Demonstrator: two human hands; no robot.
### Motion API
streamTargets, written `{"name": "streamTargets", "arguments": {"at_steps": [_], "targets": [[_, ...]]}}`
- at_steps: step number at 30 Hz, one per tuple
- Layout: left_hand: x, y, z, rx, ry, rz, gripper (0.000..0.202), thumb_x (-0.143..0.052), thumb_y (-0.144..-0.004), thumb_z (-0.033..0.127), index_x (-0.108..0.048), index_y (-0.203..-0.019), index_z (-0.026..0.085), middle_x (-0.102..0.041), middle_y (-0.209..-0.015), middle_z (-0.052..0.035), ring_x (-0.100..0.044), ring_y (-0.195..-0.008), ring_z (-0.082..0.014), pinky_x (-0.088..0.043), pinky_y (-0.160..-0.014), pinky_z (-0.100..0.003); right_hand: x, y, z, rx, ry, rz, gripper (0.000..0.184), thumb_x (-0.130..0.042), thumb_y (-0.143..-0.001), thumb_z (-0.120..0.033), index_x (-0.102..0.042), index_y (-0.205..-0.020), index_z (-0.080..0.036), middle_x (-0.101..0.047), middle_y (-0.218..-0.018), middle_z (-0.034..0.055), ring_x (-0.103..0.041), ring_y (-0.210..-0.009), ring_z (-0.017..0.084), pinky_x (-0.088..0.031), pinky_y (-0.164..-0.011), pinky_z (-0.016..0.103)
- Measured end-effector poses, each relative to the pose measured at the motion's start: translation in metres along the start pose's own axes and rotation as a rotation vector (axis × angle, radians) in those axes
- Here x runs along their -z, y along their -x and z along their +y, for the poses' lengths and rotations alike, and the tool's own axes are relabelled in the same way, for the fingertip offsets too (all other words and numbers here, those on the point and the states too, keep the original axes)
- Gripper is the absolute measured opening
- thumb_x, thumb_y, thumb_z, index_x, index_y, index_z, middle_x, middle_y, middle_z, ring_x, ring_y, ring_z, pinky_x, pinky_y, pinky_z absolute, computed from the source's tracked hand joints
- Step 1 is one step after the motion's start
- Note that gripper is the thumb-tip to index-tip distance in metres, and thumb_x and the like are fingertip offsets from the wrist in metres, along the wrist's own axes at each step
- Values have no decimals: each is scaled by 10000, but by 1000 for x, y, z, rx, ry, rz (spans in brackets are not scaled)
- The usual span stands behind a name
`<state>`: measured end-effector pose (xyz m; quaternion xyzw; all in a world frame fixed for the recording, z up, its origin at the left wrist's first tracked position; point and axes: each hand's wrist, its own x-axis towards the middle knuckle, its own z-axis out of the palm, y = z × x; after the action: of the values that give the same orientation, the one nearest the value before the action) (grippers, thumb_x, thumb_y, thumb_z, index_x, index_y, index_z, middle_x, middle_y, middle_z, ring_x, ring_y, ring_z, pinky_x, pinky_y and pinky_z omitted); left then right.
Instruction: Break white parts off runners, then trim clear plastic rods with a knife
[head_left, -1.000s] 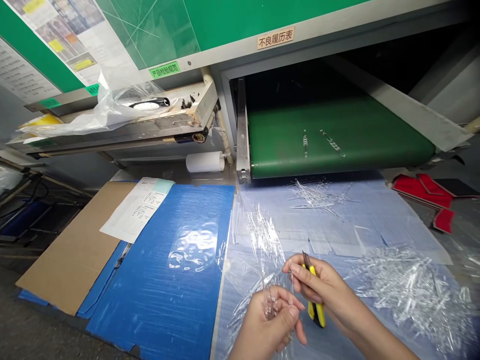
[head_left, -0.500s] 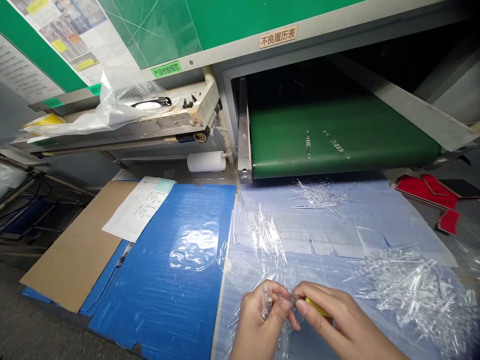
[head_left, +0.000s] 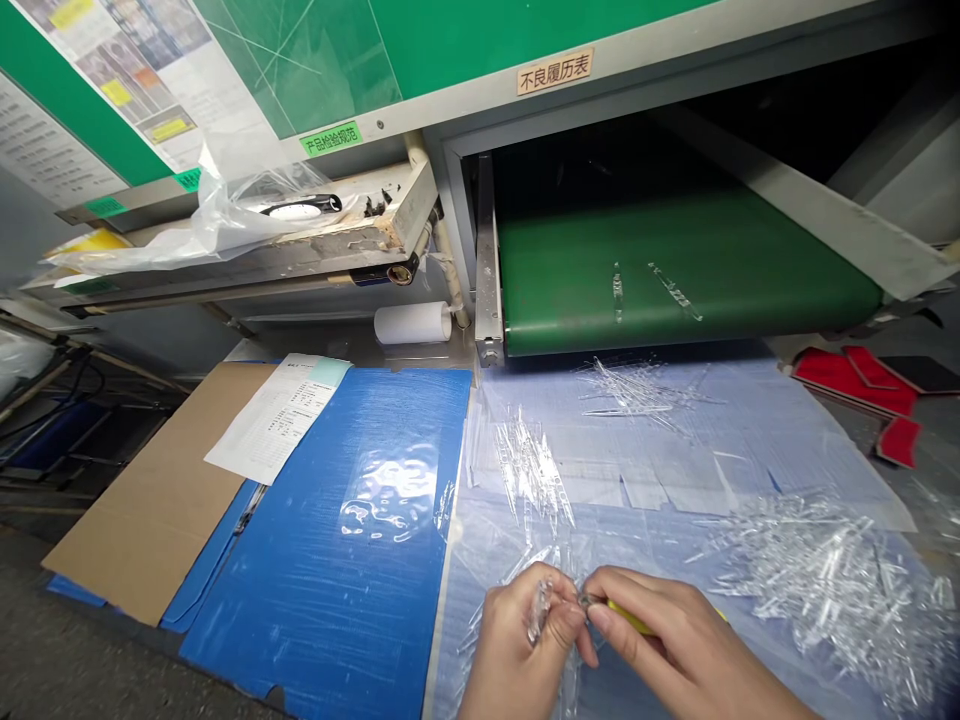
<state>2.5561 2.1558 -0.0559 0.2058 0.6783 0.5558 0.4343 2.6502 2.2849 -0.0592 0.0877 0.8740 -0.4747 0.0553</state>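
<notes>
My left hand (head_left: 514,645) is closed around a clear plastic strip (head_left: 538,612), whose end shows between thumb and fingers. Close against it, my right hand (head_left: 675,635) grips a small tool with a yellow handle (head_left: 630,618). The tool's dark tip meets the fingertips of my left hand; its exact shape is too small to make out. Beyond the hands lies a bundle of clear plastic strips (head_left: 531,468), and more strips lie partly hidden under my hands. A large heap of clear strips (head_left: 840,590) spreads to the right.
A green conveyor belt (head_left: 570,270) ends above the table, carrying two clear strips (head_left: 675,290). Below its edge is a small pile of strips (head_left: 637,390). Left are a blue board (head_left: 322,590), cardboard (head_left: 157,500) and a paper sheet (head_left: 277,420). Red pieces (head_left: 855,385) lie right.
The yellow handle has turned slightly in my right hand and shows more behind the fingers. My left hand has tilted a little with the strip. The piles look the same.
</notes>
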Motion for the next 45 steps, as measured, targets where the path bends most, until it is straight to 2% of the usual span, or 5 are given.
{"name": "streamTargets", "arguments": {"at_steps": [17, 22, 27, 37, 45], "targets": [[0, 5, 7, -81, -199, 41, 336, -428, -841, 456, -489, -660, 180, -516, -510, 5, -475, -489, -123, -343, -526, -226, -11, 1, 3, 77, 16, 336, 205, -433, -888, -297, -536, -725, -228, -587, -630, -2, -559, -565, 146, -396, -532, 245], [-6, 8, -19, 131, -122, -133, 387, -526, -762, 521, -545, -628, 159, -478, -440, 22, -381, -404, -94, -301, -455, -220, 20, 5, 14, -226, -191, 796, 248, -369, -901, -379, -495, -731, -250, -516, -617, -5, -501, -548, 153, -408, -488, 242], [-2, 8, -29, 111, 3, -136, 437, -514, -754, 556, -585, -829, 131, -542, -510, 5, -358, -414, -87, -292, -463, -218, 5, -5, 17, -133, -75, 380, 295, -645, -720, -363, -487, -942, -250, -601, -888, 37, -585, -774, 200, -486, -627, 271], [47, 10, -48, 210, -802, 59, 319, -433, -805, 194, -570, -1089, 146, -597, -994, -131, -589, -849, -253, -407, -715, -321, -3, -11, 36, -249, 16, 398, 218, -395, -871, -431, -502, -856, -242, -590, -730, -4, -563, -596, 151, -418, -549, 258], [11, 6, -40, 229, 61, -278, 321, -573, -764, 470, -524, -835, 162, -490, -687, 22, -421, -486, -63, -322, -451, -190, -13, -22, 11, -148, -425, -10, 109, -504, -834, -291, -575, -859, -212, -560, -606, -42, -564, -573, 127, -415, -578, 227]]}}
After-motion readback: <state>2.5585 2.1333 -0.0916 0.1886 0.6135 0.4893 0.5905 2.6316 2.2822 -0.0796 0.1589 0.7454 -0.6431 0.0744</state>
